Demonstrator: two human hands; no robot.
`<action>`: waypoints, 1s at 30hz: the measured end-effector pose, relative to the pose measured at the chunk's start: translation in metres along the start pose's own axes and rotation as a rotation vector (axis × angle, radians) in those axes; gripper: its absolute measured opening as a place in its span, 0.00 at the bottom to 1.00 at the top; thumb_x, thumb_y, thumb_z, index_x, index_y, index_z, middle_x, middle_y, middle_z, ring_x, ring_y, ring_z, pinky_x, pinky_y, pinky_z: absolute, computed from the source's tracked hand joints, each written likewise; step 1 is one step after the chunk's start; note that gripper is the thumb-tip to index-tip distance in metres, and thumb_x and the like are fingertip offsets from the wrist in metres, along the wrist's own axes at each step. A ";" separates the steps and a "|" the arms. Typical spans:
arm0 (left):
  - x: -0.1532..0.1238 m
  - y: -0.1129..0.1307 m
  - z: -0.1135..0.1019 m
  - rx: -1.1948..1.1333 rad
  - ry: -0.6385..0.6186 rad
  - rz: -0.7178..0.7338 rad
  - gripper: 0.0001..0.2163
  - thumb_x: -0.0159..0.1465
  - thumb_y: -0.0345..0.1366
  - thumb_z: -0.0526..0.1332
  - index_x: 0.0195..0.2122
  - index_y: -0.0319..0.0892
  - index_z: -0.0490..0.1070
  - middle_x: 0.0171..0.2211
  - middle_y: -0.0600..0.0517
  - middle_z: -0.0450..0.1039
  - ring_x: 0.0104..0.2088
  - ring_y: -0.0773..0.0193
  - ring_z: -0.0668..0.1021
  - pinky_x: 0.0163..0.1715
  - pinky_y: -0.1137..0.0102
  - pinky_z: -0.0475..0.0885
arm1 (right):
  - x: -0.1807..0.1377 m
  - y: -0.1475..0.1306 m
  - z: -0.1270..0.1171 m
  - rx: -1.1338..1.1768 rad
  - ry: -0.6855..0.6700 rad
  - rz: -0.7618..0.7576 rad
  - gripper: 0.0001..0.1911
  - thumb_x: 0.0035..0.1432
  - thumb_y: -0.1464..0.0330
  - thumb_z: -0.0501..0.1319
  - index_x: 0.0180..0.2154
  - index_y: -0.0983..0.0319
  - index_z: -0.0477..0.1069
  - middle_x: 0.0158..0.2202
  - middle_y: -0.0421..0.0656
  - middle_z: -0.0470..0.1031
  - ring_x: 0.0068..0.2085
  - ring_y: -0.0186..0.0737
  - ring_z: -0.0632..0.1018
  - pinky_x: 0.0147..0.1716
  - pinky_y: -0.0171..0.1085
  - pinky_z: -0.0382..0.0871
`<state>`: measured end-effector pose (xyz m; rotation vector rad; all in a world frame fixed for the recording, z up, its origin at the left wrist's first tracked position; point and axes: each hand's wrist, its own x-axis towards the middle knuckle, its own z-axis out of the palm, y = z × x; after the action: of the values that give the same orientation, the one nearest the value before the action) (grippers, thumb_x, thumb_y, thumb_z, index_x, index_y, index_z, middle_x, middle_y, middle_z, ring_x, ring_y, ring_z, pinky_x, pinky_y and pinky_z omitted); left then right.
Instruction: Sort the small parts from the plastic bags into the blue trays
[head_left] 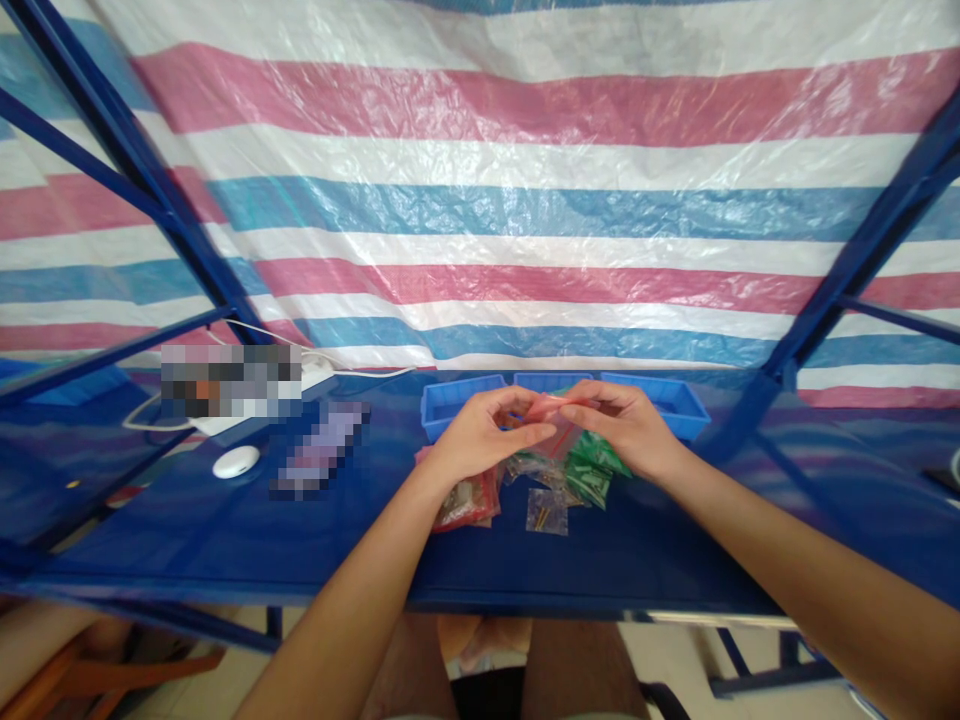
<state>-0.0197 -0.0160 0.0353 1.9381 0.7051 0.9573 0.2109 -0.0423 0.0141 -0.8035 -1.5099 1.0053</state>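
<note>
Between my two hands is a small pink plastic bag [559, 437], raised above the table in front of the blue bins. My left hand [491, 432] pinches its left top edge, the thumb pointing right across it. On the other side my right hand [626, 422] grips the top edge with thumb and fingers. Below lie green plastic bags [596, 470] and a pile of red-edged clear bags [469, 503], partly hidden by my left hand and forearm. A small clear bag with brass-coloured screw-like pieces [547, 512] lies nearest me.
Blue plastic bins [682, 405] stand in a row behind my hands. On the left of the blue table [637, 570] are a white oval case [236, 461], a blurred-out purple item [322, 450] and white cables [367, 371]. Blue metal posts [832, 270] rise at both sides before a striped sheet.
</note>
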 end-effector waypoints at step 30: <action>0.000 -0.046 -0.098 1.044 0.139 0.065 0.14 0.64 0.31 0.63 0.47 0.48 0.84 0.47 0.49 0.82 0.46 0.55 0.83 0.53 0.63 0.76 | 0.011 0.011 -0.012 0.011 0.191 0.076 0.16 0.58 0.52 0.73 0.38 0.57 0.83 0.38 0.43 0.82 0.37 0.42 0.79 0.39 0.40 0.73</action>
<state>-0.1061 0.0495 0.0305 2.7994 1.4212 0.8264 0.2207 -0.0261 0.0095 -0.9279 -1.3178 0.9634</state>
